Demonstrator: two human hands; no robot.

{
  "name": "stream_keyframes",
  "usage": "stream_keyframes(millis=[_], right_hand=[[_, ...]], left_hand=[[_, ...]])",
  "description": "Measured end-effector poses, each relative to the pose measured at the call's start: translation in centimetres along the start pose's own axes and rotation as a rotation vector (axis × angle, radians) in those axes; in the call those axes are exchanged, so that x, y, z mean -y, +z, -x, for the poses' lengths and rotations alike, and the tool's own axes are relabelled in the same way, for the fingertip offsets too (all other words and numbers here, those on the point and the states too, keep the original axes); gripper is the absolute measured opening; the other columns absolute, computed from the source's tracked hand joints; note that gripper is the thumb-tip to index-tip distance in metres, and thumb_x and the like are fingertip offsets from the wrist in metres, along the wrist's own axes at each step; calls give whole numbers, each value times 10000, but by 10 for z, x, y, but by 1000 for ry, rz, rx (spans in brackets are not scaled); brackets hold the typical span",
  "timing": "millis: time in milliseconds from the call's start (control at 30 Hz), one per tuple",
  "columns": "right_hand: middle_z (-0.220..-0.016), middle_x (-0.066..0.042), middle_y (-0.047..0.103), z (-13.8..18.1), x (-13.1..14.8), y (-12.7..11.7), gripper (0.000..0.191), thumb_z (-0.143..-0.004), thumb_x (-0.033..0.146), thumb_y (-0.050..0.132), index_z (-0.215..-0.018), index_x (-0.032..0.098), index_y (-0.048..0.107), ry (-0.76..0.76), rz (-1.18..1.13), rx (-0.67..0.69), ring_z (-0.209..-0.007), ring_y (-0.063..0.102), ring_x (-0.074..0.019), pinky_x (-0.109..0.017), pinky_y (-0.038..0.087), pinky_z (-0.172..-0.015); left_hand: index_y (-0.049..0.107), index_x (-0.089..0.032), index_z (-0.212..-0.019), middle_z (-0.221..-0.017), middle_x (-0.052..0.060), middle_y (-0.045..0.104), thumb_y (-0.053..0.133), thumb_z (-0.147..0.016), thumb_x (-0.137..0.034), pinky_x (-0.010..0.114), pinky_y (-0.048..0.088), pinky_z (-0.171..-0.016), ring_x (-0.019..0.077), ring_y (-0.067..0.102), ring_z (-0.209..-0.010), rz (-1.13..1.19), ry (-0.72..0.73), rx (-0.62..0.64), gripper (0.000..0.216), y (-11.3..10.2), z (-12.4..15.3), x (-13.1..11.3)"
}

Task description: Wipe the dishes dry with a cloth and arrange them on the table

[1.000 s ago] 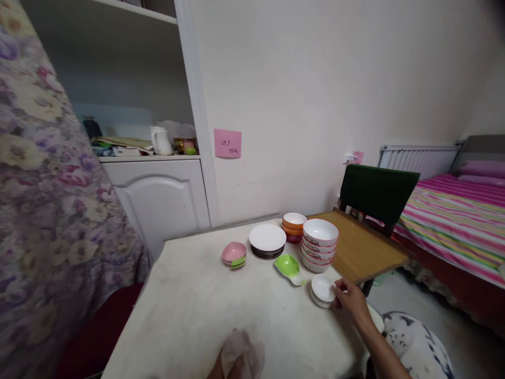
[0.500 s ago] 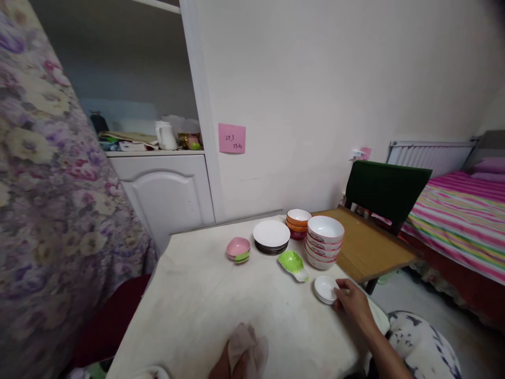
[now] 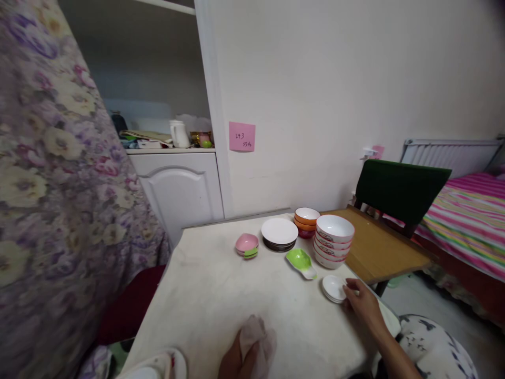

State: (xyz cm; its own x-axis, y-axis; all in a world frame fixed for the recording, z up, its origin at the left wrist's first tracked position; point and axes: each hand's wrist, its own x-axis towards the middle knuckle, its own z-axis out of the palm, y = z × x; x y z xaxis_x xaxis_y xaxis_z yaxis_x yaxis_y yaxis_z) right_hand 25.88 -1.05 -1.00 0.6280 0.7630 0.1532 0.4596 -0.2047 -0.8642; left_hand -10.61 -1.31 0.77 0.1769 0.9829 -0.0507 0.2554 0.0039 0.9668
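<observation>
Right hand (image 3: 361, 300): I am resting my fingertips on the near rim of the saucers (image 3: 333, 288); fingers are curled loosely against the edge, not clamped round it.
Left hand (image 3: 240, 360): I am pressing a cloth (image 3: 256, 342) against the table (image 3: 205, 295); the hand is closed on the cloth, which covers the fingers.
Saucers: a small white stack, lying just ahead of my right fingertips, near the table's right edge.
Green dish (image 3: 300, 261): lying just beyond the saucers, ahead and left of my right hand, apart from them.
Bowls (image 3: 333, 247): red-rimmed stack, standing ahead of my right hand, just beyond the green dish.
Plates (image 3: 279, 234): white on dark, further ahead and left; orange bowls (image 3: 306, 221) behind them.
Pink dish (image 3: 246, 245): well ahead of my left hand, apart from the plates.
Step in hand: by my judgement, I am steadying or nudging the saucers while the cloth is working the table surface.
Next move calls for: a firmer hold on the saucers' rim, thumb under and fingers over, since the stack is sitting close to the table edge and could slide off.
</observation>
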Motion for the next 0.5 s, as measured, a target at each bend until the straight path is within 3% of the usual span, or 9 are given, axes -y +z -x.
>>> stream_keyframes(millis=[133, 233, 300, 433, 500], right_hand=[[-921, -113, 680, 3, 3, -6, 539, -726, 533, 480, -1071, 133, 585, -39, 13, -47, -520, 590, -175, -325, 464, -538], [-911, -63, 663, 14, 23, 5, 459, -760, 543, 481, -1043, 198, 591, -90, -3, -18, -591, 592, -177, -308, 463, -564], [-818, -25, 649, 33, 50, 24, 390, -776, 528, 492, -999, 221, 582, -126, -51, 96, -599, 574, -172, -286, 453, -555], [-688, 14, 594, 95, 125, 74, 250, -832, 435, 476, -873, 209, 575, -302, -190, 462, -569, 516, -137, -251, 418, -549], [-628, 28, 570, 129, 161, 98, 185, -842, 357, 478, -820, 205, 581, -394, -242, 628, -579, 512, -129, -231, 395, -541]], left_hand=[[549, -161, -1229, -1248, 86, 637, 506, -831, -354, 352, 399, -1017, 243, 559, -1174, -41, 2, 18, 445, 1, 3, 5], [559, -157, -1205, -1177, 82, 678, 498, -836, -313, 310, 449, -941, 221, 612, -1085, -62, 30, 17, 406, 3, 6, 7], [566, -149, -1185, -1143, 82, 691, 496, -833, -280, 292, 458, -916, 209, 624, -1056, -75, 43, 13, 382, 4, 7, 7], [584, -177, -1148, -1093, 49, 703, 508, -832, -227, 286, 449, -915, 198, 619, -1043, -65, 67, 22, 329, 4, 10, 3], [580, -183, -1142, -1118, 49, 680, 536, -844, -244, 338, 435, -951, 203, 596, -1070, -29, 29, 25, 307, 3, 10, -2]])
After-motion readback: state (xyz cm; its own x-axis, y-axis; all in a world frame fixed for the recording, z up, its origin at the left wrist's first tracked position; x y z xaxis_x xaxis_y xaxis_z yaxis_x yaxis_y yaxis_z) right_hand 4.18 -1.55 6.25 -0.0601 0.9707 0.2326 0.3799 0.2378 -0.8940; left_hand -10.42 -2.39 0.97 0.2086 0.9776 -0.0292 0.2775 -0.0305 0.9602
